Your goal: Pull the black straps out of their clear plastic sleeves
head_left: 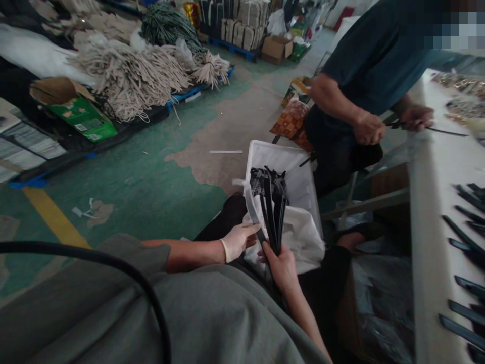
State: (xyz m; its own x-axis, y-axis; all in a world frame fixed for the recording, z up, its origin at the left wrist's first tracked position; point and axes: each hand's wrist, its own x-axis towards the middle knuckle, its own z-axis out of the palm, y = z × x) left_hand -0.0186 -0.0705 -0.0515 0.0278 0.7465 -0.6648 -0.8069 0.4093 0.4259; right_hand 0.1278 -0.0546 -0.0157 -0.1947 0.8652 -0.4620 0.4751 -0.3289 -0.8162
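Note:
A bundle of several long black strips (278, 215) rises from my right hand (282, 265), whose fingers are wrapped round its lower end. My left hand (238, 241), in a pale glove, pinches a flat grey strip (250, 205) just left of the bundle. The two hands are close together over my lap. Beyond them stands a white plastic bin (301, 169) with dark strips (257, 177) inside, and a white cloth or bag (303, 232) hangs over its near side.
A white table (428, 242) with black strips along it runs down the right. A seated co-worker (375, 55) works there with both hands. Bundles of beige cords (132, 76) lie on pallets at the upper left, beside a green box (81, 114).

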